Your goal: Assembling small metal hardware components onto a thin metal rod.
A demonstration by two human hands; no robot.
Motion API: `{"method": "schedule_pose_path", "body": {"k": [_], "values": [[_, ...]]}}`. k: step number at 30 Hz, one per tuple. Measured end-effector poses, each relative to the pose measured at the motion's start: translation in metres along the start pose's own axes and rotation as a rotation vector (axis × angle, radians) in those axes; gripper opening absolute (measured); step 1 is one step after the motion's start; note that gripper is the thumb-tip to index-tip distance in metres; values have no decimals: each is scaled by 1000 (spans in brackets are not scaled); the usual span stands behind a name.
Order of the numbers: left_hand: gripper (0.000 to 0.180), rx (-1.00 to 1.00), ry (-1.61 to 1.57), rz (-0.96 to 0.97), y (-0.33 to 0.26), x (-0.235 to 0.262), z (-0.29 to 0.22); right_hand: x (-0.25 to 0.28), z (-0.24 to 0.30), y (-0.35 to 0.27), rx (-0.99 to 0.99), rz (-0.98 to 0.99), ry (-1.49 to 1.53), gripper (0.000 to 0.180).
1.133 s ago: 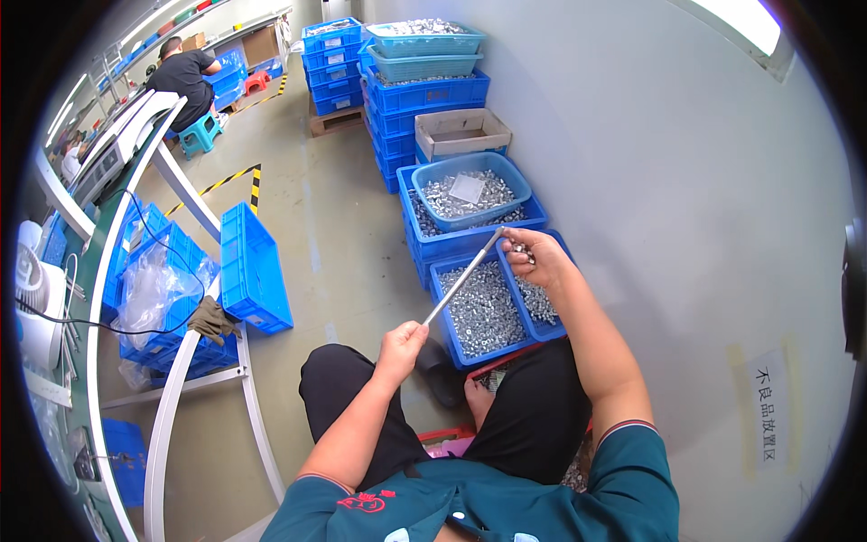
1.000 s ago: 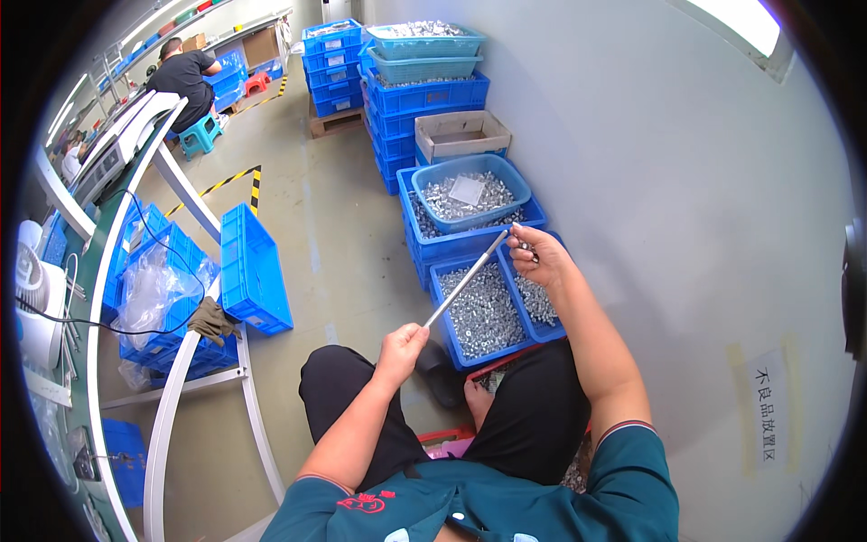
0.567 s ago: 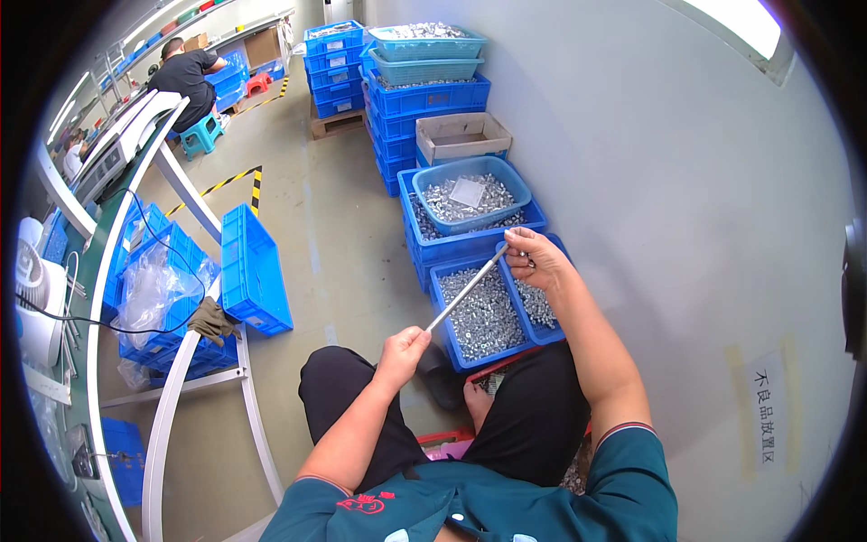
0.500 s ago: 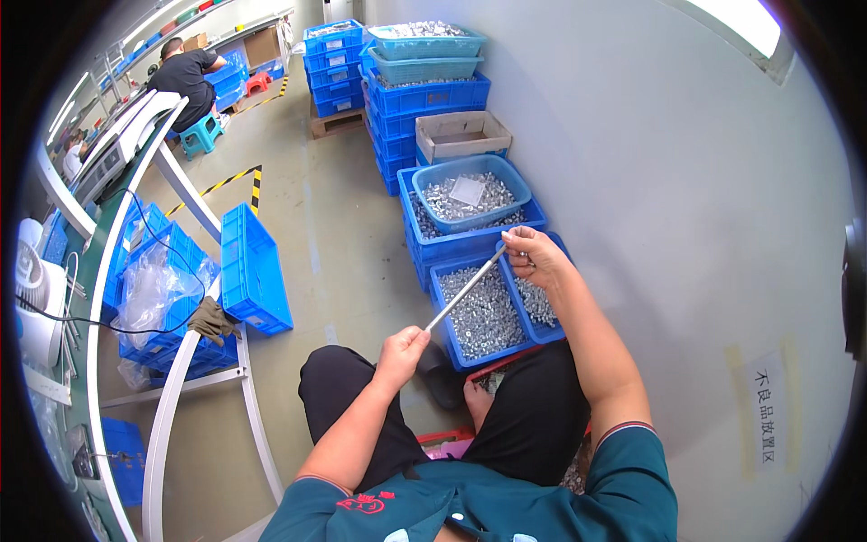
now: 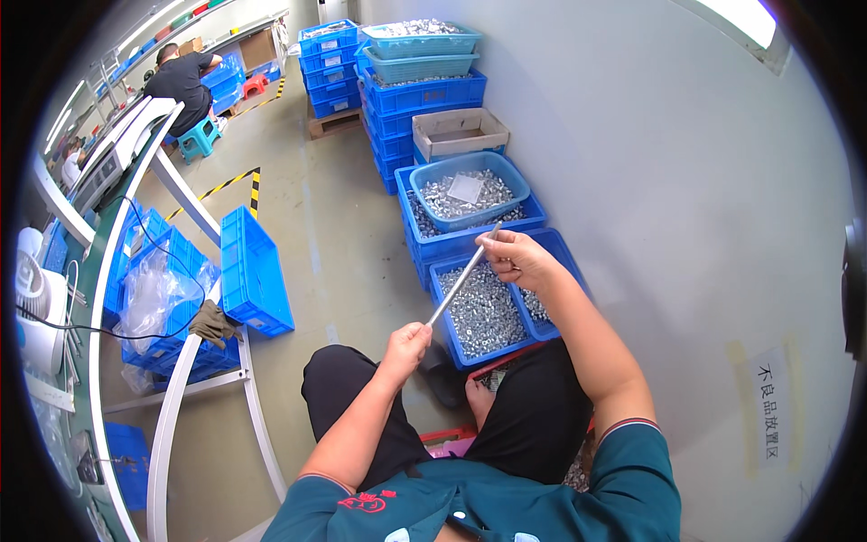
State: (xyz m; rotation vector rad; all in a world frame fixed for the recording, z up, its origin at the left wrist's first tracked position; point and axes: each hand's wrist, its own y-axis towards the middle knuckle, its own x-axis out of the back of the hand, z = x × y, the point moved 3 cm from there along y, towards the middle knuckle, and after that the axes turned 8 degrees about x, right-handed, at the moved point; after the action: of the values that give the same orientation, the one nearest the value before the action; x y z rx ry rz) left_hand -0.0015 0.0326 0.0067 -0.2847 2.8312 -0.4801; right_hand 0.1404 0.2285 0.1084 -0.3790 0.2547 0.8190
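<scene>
Grey-beige workshop floor (image 5: 298, 199) runs between a white-framed bench (image 5: 180, 388) on the left and a pale wall (image 5: 668, 199). Stacked blue crates (image 5: 438, 94) line the wall; beyond, a co-worker (image 5: 178, 86) sits on a turquoise stool (image 5: 199, 137). A slim metal rod (image 5: 463, 279) slants above blue bins (image 5: 497, 355) of small metal parts, left hand (image 5: 405, 350) gripping its lower end, right hand (image 5: 519, 258) pinching near its tip.

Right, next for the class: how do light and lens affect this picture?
Head view: bright panel at upper right blown out to white; head view: workbench edge bowed by the fisheye; head view: metal rod reasonably sharp.
</scene>
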Motion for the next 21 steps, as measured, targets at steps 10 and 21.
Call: {"method": "schedule_pose_path", "body": {"k": [10,21], "values": [[29,45,1,-51,-4,5,-3,31,-7,8,-168,-228,370,11],[29,-54,108,-70,0,8,4,42,-5,5,-3,-212,277,22]]}}
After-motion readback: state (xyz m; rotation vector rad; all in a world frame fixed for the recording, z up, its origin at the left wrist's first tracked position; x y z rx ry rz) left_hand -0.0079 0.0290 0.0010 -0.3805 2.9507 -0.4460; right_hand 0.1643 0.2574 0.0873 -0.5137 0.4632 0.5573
